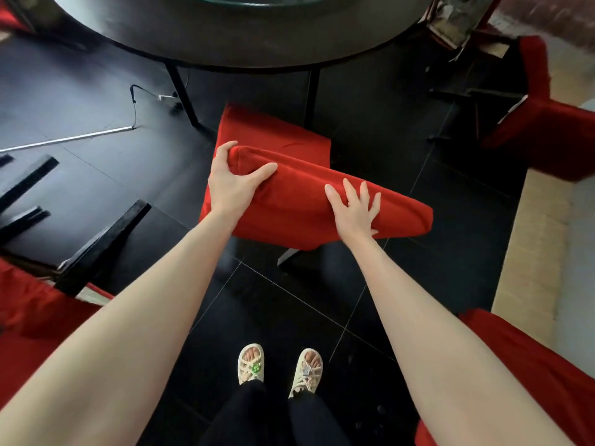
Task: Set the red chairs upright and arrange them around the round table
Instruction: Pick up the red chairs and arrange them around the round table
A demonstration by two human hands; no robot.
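Observation:
A red-covered chair stands upright right in front of me, its seat pointing toward the dark round table. My left hand grips the left top corner of the backrest, thumb in front and fingers over the edge. My right hand lies on the top of the backrest further right, its fingers spread and straight. One chair leg shows below the cover.
A tipped chair lies at the left with black legs sticking up. Another red chair lies at the right, and a third at lower right. A cable runs on the dark tiled floor. My sandalled feet stand behind the chair.

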